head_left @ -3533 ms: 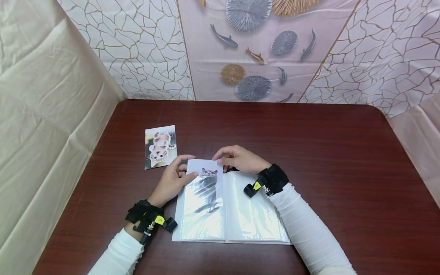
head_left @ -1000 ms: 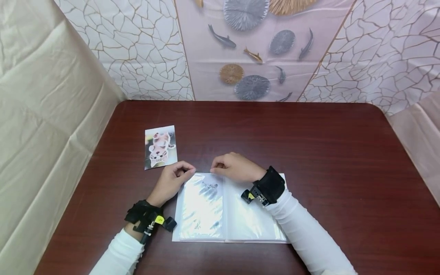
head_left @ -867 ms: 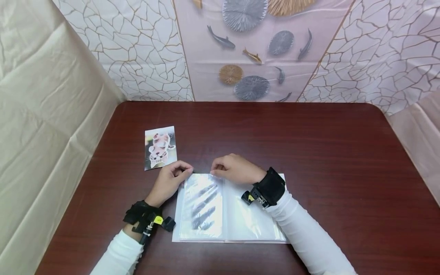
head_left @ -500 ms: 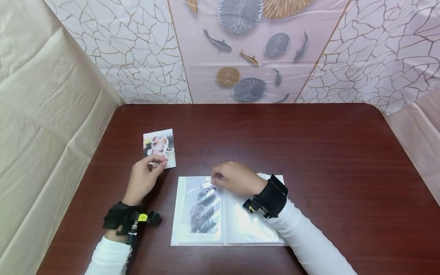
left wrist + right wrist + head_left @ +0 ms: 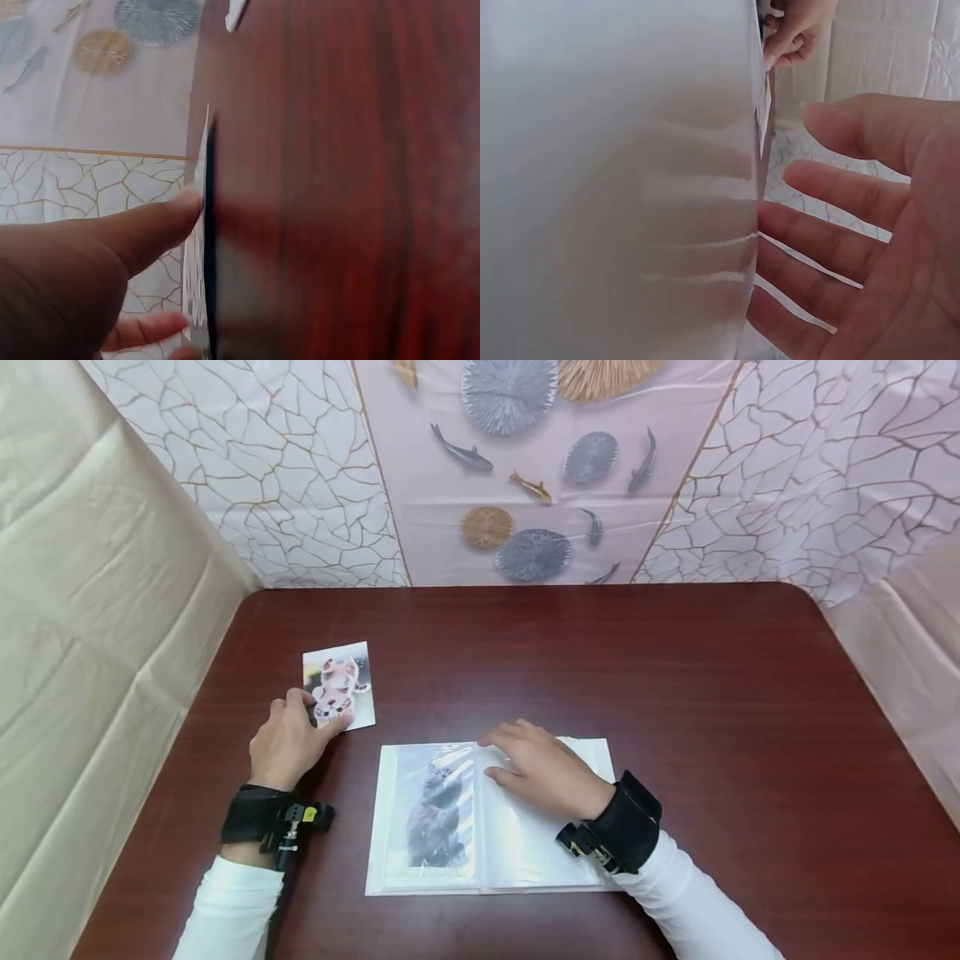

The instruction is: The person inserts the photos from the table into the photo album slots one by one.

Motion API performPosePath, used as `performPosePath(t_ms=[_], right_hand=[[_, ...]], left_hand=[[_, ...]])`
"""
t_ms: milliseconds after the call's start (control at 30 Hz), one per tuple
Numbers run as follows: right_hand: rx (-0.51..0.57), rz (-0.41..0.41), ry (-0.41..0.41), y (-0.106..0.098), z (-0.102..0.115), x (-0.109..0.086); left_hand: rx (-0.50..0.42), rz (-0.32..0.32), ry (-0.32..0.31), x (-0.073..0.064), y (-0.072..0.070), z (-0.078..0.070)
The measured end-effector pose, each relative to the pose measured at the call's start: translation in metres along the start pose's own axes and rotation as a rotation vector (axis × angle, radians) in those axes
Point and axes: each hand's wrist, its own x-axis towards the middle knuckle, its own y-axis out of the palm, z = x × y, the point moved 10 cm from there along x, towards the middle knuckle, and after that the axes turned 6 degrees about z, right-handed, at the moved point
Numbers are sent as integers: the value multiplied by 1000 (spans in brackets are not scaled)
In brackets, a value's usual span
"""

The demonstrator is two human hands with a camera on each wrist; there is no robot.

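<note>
A photo of a pink-and-white cat lies at the left of the table. My left hand is at its lower left corner, the fingers at the left edge and the thumb on the lower part of its face. In the left wrist view the photo shows edge-on, with a dark band along its table side. A photo album lies spread in front of me. Behind its left page's clear sleeve sits a picture of a grey cat. My right hand rests over the right page, fingers loose and spread, holding nothing.
The dark red wooden table reaches back to a patterned cloth backdrop. A cream cloth hangs along the left side. Each wrist wears a black strap with a small camera.
The grey cat picture has gone down fully into the left sleeve. My left hand has left the album for the cat photo. My right hand has let go of the sleeve's top and shifted right.
</note>
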Motion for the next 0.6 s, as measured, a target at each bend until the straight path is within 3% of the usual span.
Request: performPosePath(t_ms=[267, 600], right_hand=[[25, -87, 53, -8, -18, -22], [107, -170, 126, -11, -47, -51]], left_hand=[[31, 48, -132, 4, -1, 17], [-1, 77, -119, 7, 1, 19]])
